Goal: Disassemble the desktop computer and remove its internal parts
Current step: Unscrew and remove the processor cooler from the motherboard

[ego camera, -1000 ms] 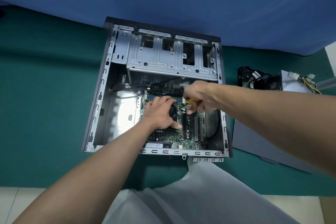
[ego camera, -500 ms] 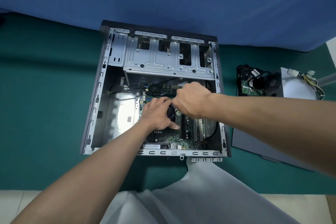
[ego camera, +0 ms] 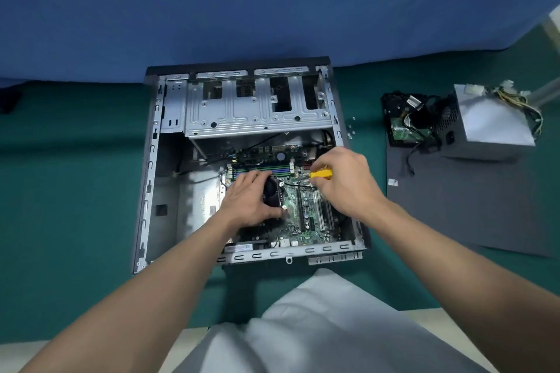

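An open desktop case (ego camera: 151, 160) lies flat on the green mat, its metal drive cage (ego camera: 257, 112) at the far end. The green motherboard (ego camera: 306, 221) sits inside with several expansion slots. My left hand (ego camera: 251, 200) rests over the black CPU cooler fan (ego camera: 272, 192), fingers curled round its edge. My right hand (ego camera: 345, 182) grips a yellow-handled screwdriver (ego camera: 321, 174); the handle points left over the board and its tip is hidden.
To the right, a grey side panel (ego camera: 469, 206) lies on the mat with a removed power supply (ego camera: 491, 127) and a hard drive with cables (ego camera: 406, 124) on it. Small screws (ego camera: 350, 130) lie beside the case. A blue cloth (ego camera: 272, 9) backs the mat.
My right hand has drawn back to the right from beside my left hand, and the yellow screwdriver handle shows again. My left hand stays on the cooler fan.
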